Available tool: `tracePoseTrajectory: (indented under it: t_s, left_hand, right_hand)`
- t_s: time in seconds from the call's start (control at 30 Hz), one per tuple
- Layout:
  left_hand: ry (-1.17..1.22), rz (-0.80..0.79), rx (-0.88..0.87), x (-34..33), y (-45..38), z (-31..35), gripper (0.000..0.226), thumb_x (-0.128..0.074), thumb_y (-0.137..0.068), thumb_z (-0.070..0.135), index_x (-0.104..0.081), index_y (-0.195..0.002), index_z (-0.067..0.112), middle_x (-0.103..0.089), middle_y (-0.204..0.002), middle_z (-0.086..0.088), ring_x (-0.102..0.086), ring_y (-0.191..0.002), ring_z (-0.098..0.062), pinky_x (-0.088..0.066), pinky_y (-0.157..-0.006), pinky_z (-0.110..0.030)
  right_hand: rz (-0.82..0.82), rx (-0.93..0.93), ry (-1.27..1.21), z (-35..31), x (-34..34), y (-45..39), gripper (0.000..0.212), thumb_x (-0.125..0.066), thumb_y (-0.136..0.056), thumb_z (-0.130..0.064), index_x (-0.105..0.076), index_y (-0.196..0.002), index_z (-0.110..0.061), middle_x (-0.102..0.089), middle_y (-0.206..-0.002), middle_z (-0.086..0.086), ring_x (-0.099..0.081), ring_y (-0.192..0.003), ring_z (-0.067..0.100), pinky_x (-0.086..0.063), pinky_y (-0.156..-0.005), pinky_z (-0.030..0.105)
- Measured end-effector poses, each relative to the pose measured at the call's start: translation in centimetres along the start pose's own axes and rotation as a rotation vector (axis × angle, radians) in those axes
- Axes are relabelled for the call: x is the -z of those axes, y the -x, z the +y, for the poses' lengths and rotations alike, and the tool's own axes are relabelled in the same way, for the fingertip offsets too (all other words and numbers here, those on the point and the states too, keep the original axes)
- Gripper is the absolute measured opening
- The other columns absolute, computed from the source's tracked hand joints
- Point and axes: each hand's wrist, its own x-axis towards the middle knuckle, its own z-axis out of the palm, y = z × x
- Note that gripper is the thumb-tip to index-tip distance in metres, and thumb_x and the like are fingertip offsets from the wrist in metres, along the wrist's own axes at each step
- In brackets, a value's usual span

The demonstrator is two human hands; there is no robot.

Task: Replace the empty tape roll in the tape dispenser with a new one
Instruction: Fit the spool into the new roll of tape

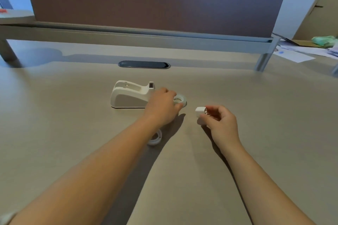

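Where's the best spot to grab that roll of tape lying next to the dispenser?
The tape roll lies flat on the desk, hole up. Probably best from above, pinching its outer rim on opposite sides. The left hand already covers its left side, beside the dispenser.

Place: an office workstation is shown.
Desk [73, 133]: a wide, pale beige worktop is seen, of the kind used for shared office desks.
Divider [155, 0]: a brown fabric privacy screen is mounted along the far edge of the worktop, on a grey metal rail [146, 39].
Cable port [144, 64]: a dark oval grommet is set into the worktop near its far edge.
Papers [300, 53]: loose sheets are spread at the far right corner, beyond the rail's leg.
Stationery: a white tape dispenser [128, 97] is placed near the middle of the worktop.
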Motion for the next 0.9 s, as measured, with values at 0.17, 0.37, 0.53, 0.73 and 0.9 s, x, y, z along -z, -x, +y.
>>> tracePoseTrajectory:
  t_s: [0.17, 0.37, 0.53, 0.73, 0.9]
  left_hand:
    - [-0.233, -0.008, -0.023, -2.2, -1.7, 0.7, 0.048, -0.051, -0.081, 0.043, -0.055, -0.112, 0.007, -0.052, -0.120, -0.015, -0.045, -0.110, -0.030, -0.042, -0.092, -0.041]
    - [-0.083, 0.032, -0.021, -2.2, -2.0, 0.2, 0.031, -0.054, -0.082, 0.027, -0.064, -0.097, 0.002, -0.053, -0.116, -0.018, -0.043, -0.111, -0.032, -0.037, -0.092, -0.038]
    - [0.326, 0.100, 0.031, 0.1, 0.5, 0.7, 0.027, -0.051, -0.084, 0.029, -0.060, -0.085, 0.003, -0.057, -0.095, -0.011, -0.050, -0.090, -0.023, -0.034, -0.076, -0.030]
    - [1.052, -0.082, 0.308, 3.7, 5.6, -0.1, 0.026, -0.048, -0.086, 0.029, -0.054, -0.086, 0.003, -0.052, -0.080, -0.009, -0.054, -0.067, -0.016, -0.052, -0.058, -0.019]
    - [1.340, -0.085, 0.395, 4.9, 8.4, -2.0, 0.025, -0.043, -0.087, 0.030, -0.058, -0.083, 0.011, -0.060, -0.090, -0.008, -0.061, -0.078, -0.018, -0.055, -0.062, -0.020]
  right_hand:
    - [0.009, 0.003, -0.097, 0.6, 0.1, -0.5, 0.021, -0.062, -0.077, -0.008, -0.056, -0.076, -0.027, -0.059, -0.072, -0.010, -0.058, -0.055, -0.012, -0.050, -0.067, 0.027]
    - [0.011, 0.013, -0.136, 1.0, -0.2, -0.9, 0.016, -0.061, -0.077, -0.005, -0.057, -0.083, -0.020, -0.057, -0.070, -0.009, -0.056, -0.051, -0.011, -0.049, -0.057, 0.014]
    - [0.095, -0.016, -0.217, 0.4, 0.4, -0.9, 0.018, -0.061, -0.078, -0.009, -0.053, -0.075, -0.024, -0.056, -0.075, -0.006, -0.056, -0.065, 0.006, -0.051, -0.054, 0.015]
    - [0.063, -0.032, -0.358, -2.2, -1.0, 1.2, 0.020, -0.059, -0.080, -0.008, -0.053, -0.072, -0.026, -0.059, -0.081, 0.003, -0.059, -0.070, 0.015, -0.048, -0.063, 0.029]
    - [-0.107, 0.025, -0.379, -4.6, -5.0, 4.5, 0.011, -0.058, -0.081, -0.012, -0.055, -0.082, -0.022, -0.061, -0.082, -0.002, -0.062, -0.077, 0.014, -0.053, -0.067, 0.024]
